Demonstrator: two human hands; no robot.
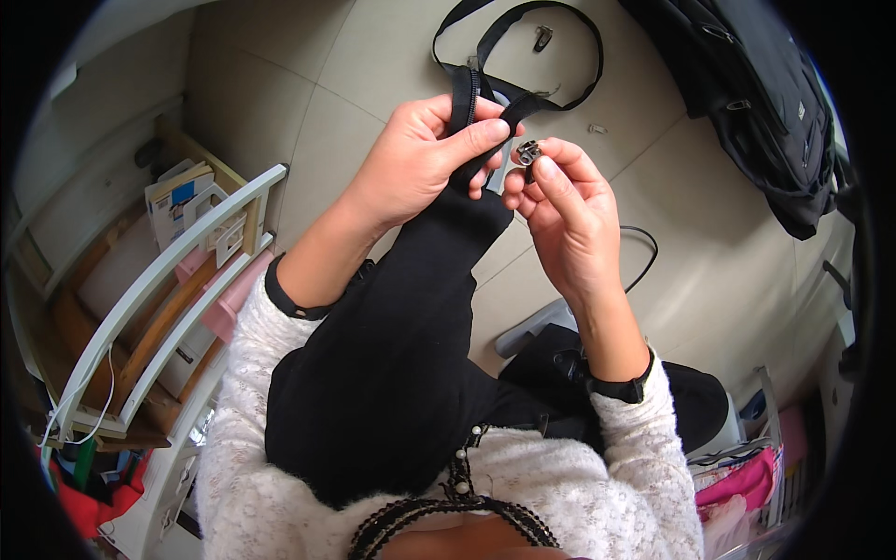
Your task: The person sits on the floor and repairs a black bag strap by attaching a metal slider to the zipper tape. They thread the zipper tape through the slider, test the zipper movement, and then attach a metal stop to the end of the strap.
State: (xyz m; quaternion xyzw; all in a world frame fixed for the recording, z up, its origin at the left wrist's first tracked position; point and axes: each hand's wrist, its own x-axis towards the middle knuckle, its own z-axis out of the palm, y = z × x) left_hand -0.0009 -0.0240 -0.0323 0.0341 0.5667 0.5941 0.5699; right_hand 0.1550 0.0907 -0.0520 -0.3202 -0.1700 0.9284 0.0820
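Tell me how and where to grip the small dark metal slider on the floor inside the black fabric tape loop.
Pinch the small dark metal slider by its two long sides, coming from above: it lies on the tiled floor, longer than wide, so a pinch across its width should fit. The black fabric tape loop rings it, so a sideways approach could snag.

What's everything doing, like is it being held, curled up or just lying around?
Left hand: closed, pinching the zipper strip.
Black zipper strip: held, curling into a loop beyond the hand.
Right hand: closed, pinching the metal piece.
Small metal piece: held between fingertips.
Dark metal bit: loose on the floor.
Silvery bit: loose on the floor.
Black bag: whether it's zipped, I can't tell.
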